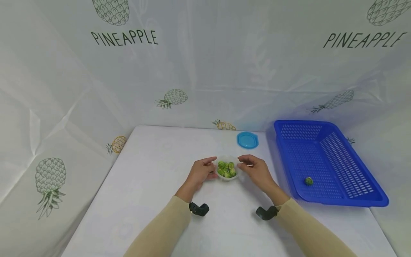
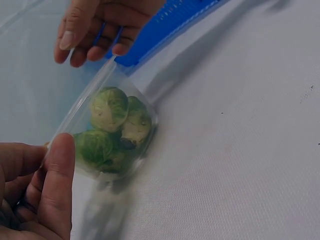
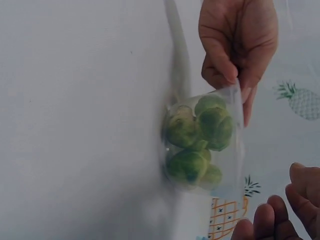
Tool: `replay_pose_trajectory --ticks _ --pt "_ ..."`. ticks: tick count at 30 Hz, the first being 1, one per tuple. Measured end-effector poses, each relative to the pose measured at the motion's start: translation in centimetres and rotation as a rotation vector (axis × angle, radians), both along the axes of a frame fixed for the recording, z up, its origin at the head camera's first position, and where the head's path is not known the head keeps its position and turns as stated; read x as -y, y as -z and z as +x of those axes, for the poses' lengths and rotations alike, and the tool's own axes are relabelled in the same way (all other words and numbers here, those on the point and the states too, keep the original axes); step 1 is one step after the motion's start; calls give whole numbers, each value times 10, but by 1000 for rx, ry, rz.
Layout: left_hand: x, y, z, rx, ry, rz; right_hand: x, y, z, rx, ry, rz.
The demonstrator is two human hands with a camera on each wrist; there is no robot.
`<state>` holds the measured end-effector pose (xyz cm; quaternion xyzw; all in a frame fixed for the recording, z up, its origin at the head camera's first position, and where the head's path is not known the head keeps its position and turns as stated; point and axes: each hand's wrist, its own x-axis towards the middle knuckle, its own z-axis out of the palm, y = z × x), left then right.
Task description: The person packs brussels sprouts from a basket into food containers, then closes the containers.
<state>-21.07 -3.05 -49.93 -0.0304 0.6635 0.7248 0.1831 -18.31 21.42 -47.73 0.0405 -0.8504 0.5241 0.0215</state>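
A small clear plastic container of Brussels sprouts stands on the white table, uncovered. At its left side my left hand pinches the rim between thumb and fingers, as the left wrist view of the left hand shows. My right hand is beside the opposite rim, its fingers loosely bent and nothing between them. In the right wrist view the right fingertips are a little apart from the container. Several green sprouts show through its wall.
A light blue lid lies on the table behind the container. To the right stands a blue plastic basket with a single Brussels sprout in it. A pineapple-print sheet hangs behind the table.
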Motion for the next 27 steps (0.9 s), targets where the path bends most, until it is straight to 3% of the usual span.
replay_pose_trajectory --ticks 7,15,27 --pt "1 1 1 -5 -5 10 -2 -14 8 -83 28 63" --pt "0 2 2 -11 8 16 -11 -30 19 -161 19 59" --pt "-1 0 1 -16 0 18 -51 -82 46 -49 32 231"
